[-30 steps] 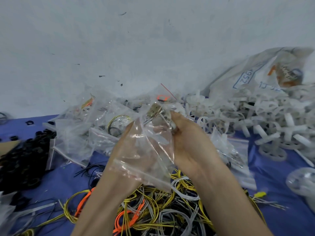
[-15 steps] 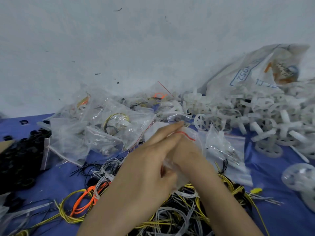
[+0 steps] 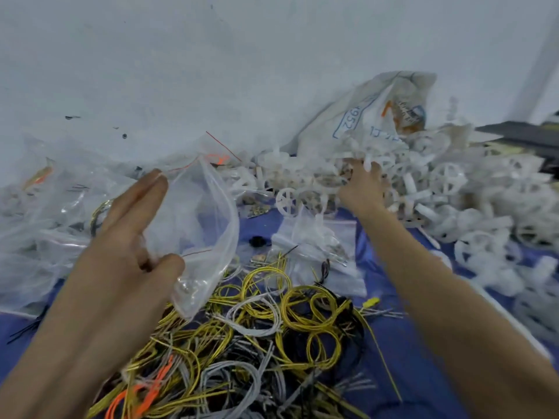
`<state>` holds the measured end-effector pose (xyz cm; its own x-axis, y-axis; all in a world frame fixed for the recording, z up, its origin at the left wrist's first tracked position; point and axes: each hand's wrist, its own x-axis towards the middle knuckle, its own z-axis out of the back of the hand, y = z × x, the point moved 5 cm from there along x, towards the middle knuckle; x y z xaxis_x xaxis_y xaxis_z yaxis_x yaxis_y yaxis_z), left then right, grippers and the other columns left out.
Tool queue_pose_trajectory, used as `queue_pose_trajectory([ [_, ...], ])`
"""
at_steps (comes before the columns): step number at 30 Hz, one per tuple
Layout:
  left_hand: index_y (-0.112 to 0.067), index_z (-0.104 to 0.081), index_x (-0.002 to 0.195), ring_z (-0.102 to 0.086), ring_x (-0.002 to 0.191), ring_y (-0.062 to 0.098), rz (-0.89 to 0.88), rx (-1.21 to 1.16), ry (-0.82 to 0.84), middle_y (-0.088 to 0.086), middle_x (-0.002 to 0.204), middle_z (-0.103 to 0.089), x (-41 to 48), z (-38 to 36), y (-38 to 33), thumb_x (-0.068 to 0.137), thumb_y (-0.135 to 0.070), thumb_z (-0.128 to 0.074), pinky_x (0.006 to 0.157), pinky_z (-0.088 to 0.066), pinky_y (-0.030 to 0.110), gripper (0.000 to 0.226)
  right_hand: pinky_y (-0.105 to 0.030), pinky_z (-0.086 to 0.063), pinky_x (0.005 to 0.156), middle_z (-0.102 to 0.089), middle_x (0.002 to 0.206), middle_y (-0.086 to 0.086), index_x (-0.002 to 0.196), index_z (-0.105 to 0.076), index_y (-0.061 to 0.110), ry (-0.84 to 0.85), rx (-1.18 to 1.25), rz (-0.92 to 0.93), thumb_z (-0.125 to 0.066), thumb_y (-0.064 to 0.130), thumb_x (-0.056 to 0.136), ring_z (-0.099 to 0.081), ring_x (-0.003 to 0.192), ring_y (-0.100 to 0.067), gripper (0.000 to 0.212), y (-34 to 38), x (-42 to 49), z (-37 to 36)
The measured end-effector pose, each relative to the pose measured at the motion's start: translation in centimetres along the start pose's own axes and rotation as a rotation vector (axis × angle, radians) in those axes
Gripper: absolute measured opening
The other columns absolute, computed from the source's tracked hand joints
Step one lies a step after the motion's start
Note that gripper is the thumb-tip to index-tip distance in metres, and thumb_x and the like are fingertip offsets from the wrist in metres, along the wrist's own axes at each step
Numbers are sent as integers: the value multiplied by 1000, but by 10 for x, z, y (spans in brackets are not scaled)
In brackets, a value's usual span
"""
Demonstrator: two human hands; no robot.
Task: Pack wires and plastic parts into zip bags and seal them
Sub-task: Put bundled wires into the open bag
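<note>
My left hand (image 3: 133, 234) holds a clear zip bag (image 3: 205, 225) with a red seal line, its mouth spread open toward the right; fingers pinch its rim and thumb presses its lower edge. My right hand (image 3: 363, 189) reaches far right into the pile of white plastic wheel-shaped parts (image 3: 429, 189), fingers curled among them; whether it grips one is unclear. A tangle of yellow, grey, black and orange wires (image 3: 257, 337) lies on the blue cloth below both hands.
Filled zip bags (image 3: 54, 213) are heaped at the left against the white wall. Another small packed bag (image 3: 320, 249) lies between my arms. A large printed sack (image 3: 378, 116) leans on the wall behind the white parts. Dark flat items (image 3: 526, 134) sit far right.
My hands were together on the bag; now they have separated. The right hand went out to the white parts pile while the left keeps the bag, now held open.
</note>
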<state>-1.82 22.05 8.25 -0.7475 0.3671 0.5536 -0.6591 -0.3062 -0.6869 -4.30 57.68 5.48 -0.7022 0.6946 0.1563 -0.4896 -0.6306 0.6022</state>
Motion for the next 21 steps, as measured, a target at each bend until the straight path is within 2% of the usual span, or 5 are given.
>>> queue_pose_trajectory([
  [2, -65, -33, 118, -41, 117, -19, -31, 11, -8, -59, 128, -20, 2, -2, 1, 78, 1, -58, 83, -54, 31, 81, -64, -15, 110, 13, 157, -15, 150, -12, 25, 199, -292, -114, -50, 12, 92, -2, 142, -46, 70, -43, 16, -22],
  [5, -56, -33, 127, -42, 112, -23, -48, -6, 0, -55, 132, -22, 5, -3, 3, 76, -15, -54, 69, -54, 21, 68, -64, -23, 107, 13, 156, -16, 146, -22, 11, 361, -408, -235, -49, 16, 95, -12, 139, -47, 58, -94, 15, -39],
  [12, -62, -38, 111, -43, 95, -35, -11, -96, -34, -60, 120, -31, 0, -1, 0, 74, 10, -62, 69, -51, 9, 85, -66, -32, 94, -2, 156, -10, 134, -39, 17, 69, -303, -269, -35, 10, 100, -20, 133, -47, 35, -102, 8, -29],
  [18, -60, -40, 113, -59, 74, 9, 110, -156, 12, -59, 122, -28, -4, -1, -4, 80, 5, -60, 77, -50, 18, 75, -32, -48, 76, -46, 130, -16, 110, -54, 14, -332, 687, -81, -60, 20, 91, -55, 94, -26, 21, -19, -20, 11],
  [21, -62, -40, 110, -56, 106, -5, 128, -195, 13, -66, 111, -27, -5, 0, -9, 83, 7, -56, 68, -40, -4, 75, -42, -54, 65, -67, 93, -5, 97, -57, 21, 245, 1480, 45, -66, 21, 85, -65, 73, -22, 14, 52, -71, 25],
])
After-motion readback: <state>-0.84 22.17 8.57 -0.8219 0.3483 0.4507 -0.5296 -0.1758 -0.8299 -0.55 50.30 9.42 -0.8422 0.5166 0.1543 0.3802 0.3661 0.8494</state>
